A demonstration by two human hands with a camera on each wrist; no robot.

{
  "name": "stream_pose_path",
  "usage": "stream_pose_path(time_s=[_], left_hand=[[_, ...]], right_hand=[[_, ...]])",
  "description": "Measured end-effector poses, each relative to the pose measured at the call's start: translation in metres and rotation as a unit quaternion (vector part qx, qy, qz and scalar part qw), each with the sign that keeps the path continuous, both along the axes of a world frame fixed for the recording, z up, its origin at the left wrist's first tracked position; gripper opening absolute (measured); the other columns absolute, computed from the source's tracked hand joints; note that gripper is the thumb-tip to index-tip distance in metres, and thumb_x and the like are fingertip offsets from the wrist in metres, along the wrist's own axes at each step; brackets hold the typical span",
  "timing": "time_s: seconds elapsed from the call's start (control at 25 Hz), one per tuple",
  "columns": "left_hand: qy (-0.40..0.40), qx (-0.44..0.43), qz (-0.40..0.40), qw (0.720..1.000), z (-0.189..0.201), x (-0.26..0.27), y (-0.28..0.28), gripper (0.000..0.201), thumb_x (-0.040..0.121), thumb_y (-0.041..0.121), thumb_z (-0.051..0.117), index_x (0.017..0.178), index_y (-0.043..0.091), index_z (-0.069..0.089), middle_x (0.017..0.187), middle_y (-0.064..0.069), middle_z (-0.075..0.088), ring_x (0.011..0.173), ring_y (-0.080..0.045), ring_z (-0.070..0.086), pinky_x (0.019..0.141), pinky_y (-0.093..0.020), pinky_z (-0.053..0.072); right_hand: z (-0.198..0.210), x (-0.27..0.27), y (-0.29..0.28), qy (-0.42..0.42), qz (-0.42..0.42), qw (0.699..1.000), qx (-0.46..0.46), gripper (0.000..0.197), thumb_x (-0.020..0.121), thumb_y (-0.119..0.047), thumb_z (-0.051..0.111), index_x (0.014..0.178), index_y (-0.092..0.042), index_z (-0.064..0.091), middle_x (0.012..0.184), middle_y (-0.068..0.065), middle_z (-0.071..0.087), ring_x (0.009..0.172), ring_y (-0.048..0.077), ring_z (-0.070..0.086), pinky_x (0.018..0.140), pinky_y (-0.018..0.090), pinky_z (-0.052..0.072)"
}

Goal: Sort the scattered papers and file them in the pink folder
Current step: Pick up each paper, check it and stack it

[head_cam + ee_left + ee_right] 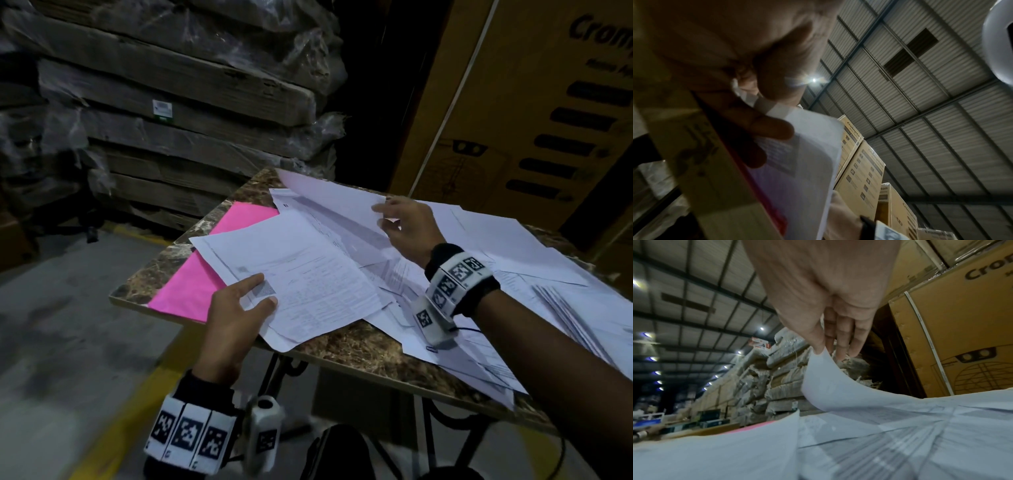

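A pink folder (191,277) lies at the table's left end, half covered by printed sheets. My left hand (239,301) pinches the near corner of a small stack of printed papers (301,274), thumb on top and fingers below; the left wrist view shows those fingers (772,126) under the papers (809,162). My right hand (400,222) pinches the corner of a blank sheet (335,202) and lifts it so it curls up, also clear in the right wrist view, where the sheet (826,381) hangs from my right hand (824,348). Several loose papers (513,260) cover the table.
The brown marble-patterned table (356,346) stands on black metal legs. Plastic-wrapped flat cartons (171,102) are stacked behind it, and a tall cardboard box (534,102) stands at the back right. Grey floor with a yellow line (116,428) lies to the left.
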State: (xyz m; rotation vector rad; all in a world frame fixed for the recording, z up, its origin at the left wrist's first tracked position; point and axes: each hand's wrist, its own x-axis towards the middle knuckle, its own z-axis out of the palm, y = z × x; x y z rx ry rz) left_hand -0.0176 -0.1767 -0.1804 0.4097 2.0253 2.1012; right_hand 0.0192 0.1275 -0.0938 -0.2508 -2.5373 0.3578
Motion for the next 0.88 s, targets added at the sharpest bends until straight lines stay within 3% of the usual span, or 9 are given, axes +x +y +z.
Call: stream_pose_path(time_s=[0.12, 0.2, 0.36, 0.52, 0.64, 0.72, 0.76, 0.88], left_hand=[[0.004, -0.002, -0.035, 0.999, 0.005, 0.008, -0.001, 0.048, 0.089, 0.002, 0.07, 0.134, 0.013, 0.062, 0.129, 0.006, 0.062, 0.112, -0.004, 0.06, 0.082, -0.014, 0.051], [0.003, 0.006, -0.055, 0.998, 0.008, 0.015, -0.001, 0.046, 0.089, 0.002, 0.069, 0.133, 0.015, 0.063, 0.127, 0.008, 0.065, 0.114, -0.005, 0.061, 0.089, -0.021, 0.054], [-0.017, 0.016, -0.098, 0.995, 0.011, 0.029, 0.004, 0.043, 0.092, 0.005, 0.067, 0.131, 0.022, 0.064, 0.129, 0.009, 0.065, 0.119, -0.009, 0.062, 0.104, -0.039, 0.05], [-0.038, 0.04, -0.122, 0.991, 0.008, 0.047, 0.01, 0.036, 0.094, 0.037, 0.063, 0.13, 0.034, 0.063, 0.139, 0.013, 0.058, 0.127, -0.007, 0.055, 0.109, -0.042, 0.046], [-0.018, 0.027, -0.115, 0.993, 0.006, 0.056, 0.017, 0.047, 0.088, 0.061, 0.059, 0.131, 0.043, 0.059, 0.139, 0.018, 0.055, 0.132, -0.006, 0.049, 0.111, -0.048, 0.043], [0.0, 0.022, -0.124, 0.992, 0.006, 0.061, 0.02, 0.051, 0.083, 0.067, 0.065, 0.129, 0.047, 0.059, 0.139, 0.018, 0.057, 0.132, -0.009, 0.051, 0.108, -0.049, 0.046], [0.014, 0.016, -0.129, 0.991, 0.006, 0.064, 0.02, 0.051, 0.082, 0.059, 0.072, 0.129, 0.045, 0.059, 0.137, 0.017, 0.059, 0.129, -0.009, 0.054, 0.105, -0.048, 0.048], [0.053, 0.008, -0.141, 0.989, 0.005, 0.074, 0.017, 0.048, 0.085, 0.015, 0.078, 0.126, 0.035, 0.064, 0.129, 0.017, 0.064, 0.12, -0.002, 0.059, 0.101, -0.04, 0.053]], right_hand=[[0.002, 0.042, -0.026, 0.083, 0.036, 0.996, -0.02, 0.03, 0.087, 0.006, 0.067, 0.115, -0.005, 0.073, 0.112, 0.012, 0.071, 0.101, 0.026, 0.067, 0.091, 0.039, 0.057], [0.007, 0.071, -0.045, 0.103, 0.06, 0.993, -0.009, 0.033, 0.085, 0.011, 0.066, 0.111, -0.006, 0.075, 0.108, 0.009, 0.072, 0.099, 0.022, 0.068, 0.089, 0.037, 0.057], [0.02, 0.121, -0.079, 0.007, 0.13, 0.991, -0.013, 0.032, 0.084, 0.007, 0.07, 0.108, -0.013, 0.077, 0.103, -0.001, 0.073, 0.095, 0.011, 0.068, 0.084, 0.024, 0.057], [0.007, 0.16, -0.1, -0.083, 0.163, 0.983, -0.019, 0.031, 0.087, -0.002, 0.071, 0.11, -0.022, 0.076, 0.103, -0.013, 0.069, 0.092, 0.001, 0.065, 0.08, 0.017, 0.053], [-0.017, 0.178, -0.112, -0.097, 0.189, 0.976, -0.045, 0.029, 0.088, -0.004, 0.068, 0.11, -0.022, 0.075, 0.104, -0.015, 0.068, 0.095, -0.002, 0.063, 0.081, 0.015, 0.049], [-0.03, 0.185, -0.12, -0.098, 0.198, 0.973, -0.062, 0.029, 0.088, -0.003, 0.067, 0.109, -0.022, 0.075, 0.104, -0.015, 0.068, 0.096, -0.003, 0.063, 0.081, 0.015, 0.048], [-0.036, 0.188, -0.124, -0.095, 0.2, 0.973, -0.071, 0.031, 0.088, 0.0, 0.067, 0.109, -0.021, 0.075, 0.104, -0.015, 0.068, 0.097, -0.003, 0.063, 0.082, 0.015, 0.048], [-0.042, 0.2, -0.133, -0.078, 0.204, 0.971, -0.098, 0.035, 0.087, 0.005, 0.067, 0.109, -0.02, 0.075, 0.106, -0.015, 0.068, 0.101, -0.002, 0.063, 0.084, 0.012, 0.046]])
